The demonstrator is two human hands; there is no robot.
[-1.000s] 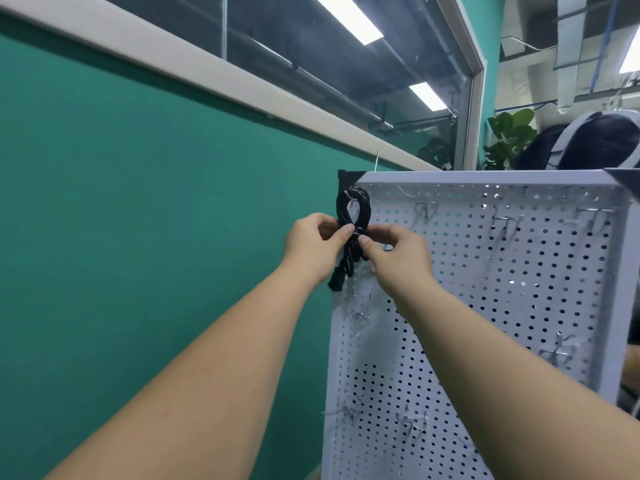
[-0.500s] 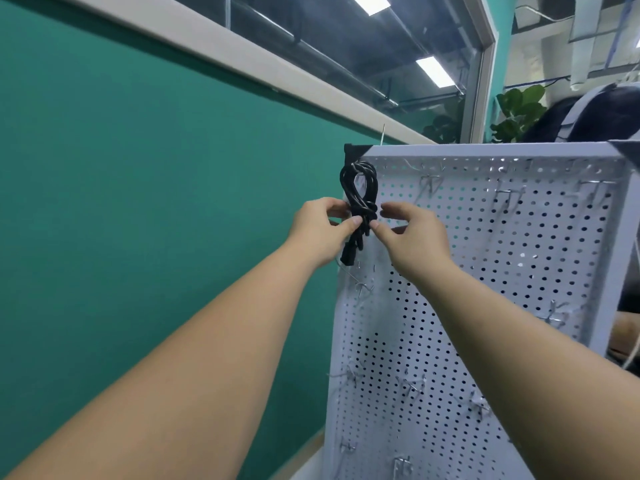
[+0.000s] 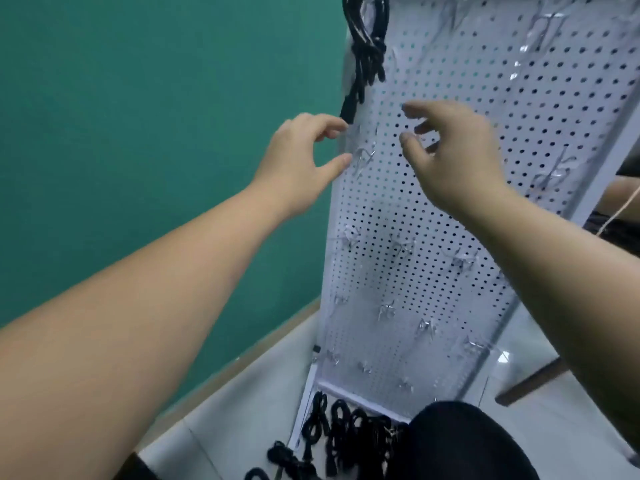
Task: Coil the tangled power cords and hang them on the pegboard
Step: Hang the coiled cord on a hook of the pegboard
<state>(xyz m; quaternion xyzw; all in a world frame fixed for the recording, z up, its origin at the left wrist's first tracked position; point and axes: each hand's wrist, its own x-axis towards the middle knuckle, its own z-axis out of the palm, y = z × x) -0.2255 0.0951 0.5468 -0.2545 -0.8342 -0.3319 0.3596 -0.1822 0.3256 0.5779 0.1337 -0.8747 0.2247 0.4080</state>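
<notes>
Both the left hand [image 3: 304, 157] and right hand [image 3: 453, 150] hover empty with fingers spread below the coiled power cord [image 3: 367, 46] hung top-left on the pegboard [image 3: 450, 237]; limp, probably light, it is best gripped at its wrapped middle.

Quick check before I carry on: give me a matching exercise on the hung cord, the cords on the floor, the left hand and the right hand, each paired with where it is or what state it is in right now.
Things:
1. hung cord
2. cords on the floor
3. left hand
4. right hand

Places or states:
A. open and empty, in front of the middle of the pegboard
B. bundled in a heap at the foot of the board
C. dangling at the board's top left corner
D. open and empty, at the board's left edge just below the dangling plug

Pairs: 1-C, 2-B, 3-D, 4-A
</notes>
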